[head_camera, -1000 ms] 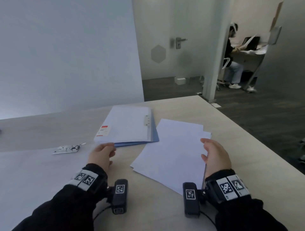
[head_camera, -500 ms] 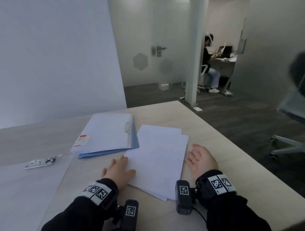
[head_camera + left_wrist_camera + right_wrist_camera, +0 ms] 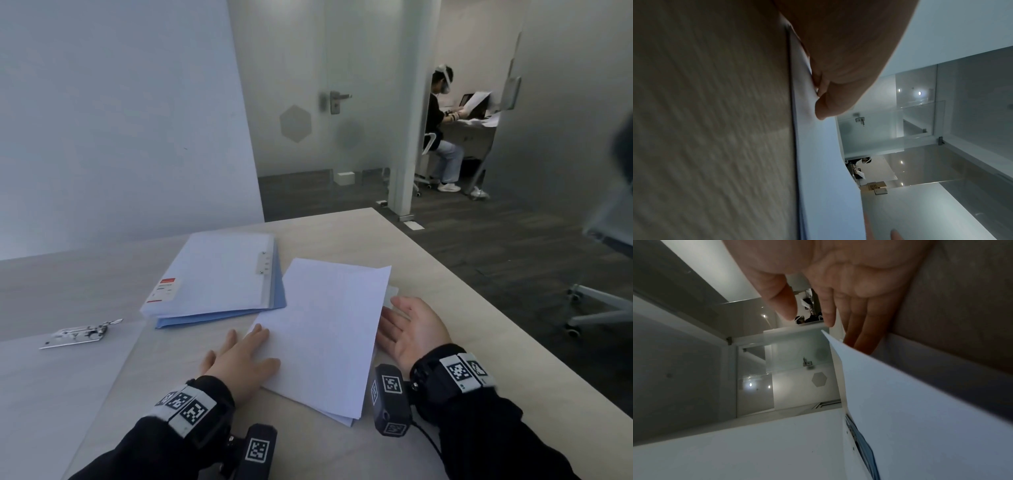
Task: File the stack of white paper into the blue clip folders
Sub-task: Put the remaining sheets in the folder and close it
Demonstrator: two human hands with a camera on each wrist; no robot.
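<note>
1. Nearest the camera, black sleeves and marker-tagged wrist bands are seen on both forearms.
2. The left hand (image 3: 241,356) is laid flat, fingers straight, against the left edge of the stack of white paper (image 3: 325,329); nothing is gripped.
3. The right hand (image 3: 416,329) is held palm-up with relaxed, extended fingers at the stack's right edge, fingertips touching the lower sheets.
4. The stack is lying on the wooden table (image 3: 445,308), between the two hands, slightly fanned.
5. The blue clip folders (image 3: 219,281) are seen just beyond and left of the stack, closed, the paper's corner overlapping them.
6. A metal clip (image 3: 80,334) is lying well left.
7. A seated person (image 3: 442,130) is seen far off.
</note>
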